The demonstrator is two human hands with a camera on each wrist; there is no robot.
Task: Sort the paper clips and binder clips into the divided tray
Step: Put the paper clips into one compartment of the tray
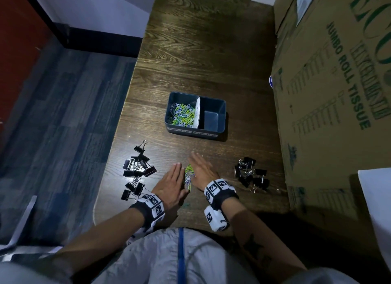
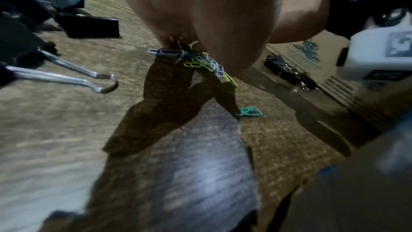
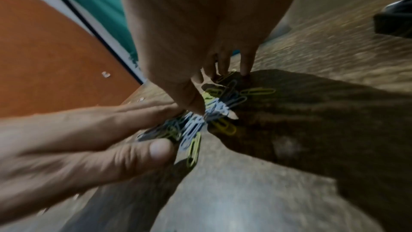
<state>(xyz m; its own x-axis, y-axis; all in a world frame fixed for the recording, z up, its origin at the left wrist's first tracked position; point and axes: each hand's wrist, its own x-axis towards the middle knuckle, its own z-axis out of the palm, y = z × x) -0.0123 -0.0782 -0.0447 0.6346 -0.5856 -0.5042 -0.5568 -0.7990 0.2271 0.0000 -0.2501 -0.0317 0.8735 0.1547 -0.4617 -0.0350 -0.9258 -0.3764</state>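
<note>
Hands lie flat on edge: your left hand and right hand flank the paper clips. Fingers straight, pressing the heap between them, gripping nothing.

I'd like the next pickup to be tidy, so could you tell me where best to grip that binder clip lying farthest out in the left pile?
Pinch the binder clip by its black body, coming from above; its wire handles point away toward the tray.

Head cam: high, looking steeply down on surface and both hands. Wrist cams: very close, low over surface, each facing along its palm. All 3 share paper clips between hands.
</note>
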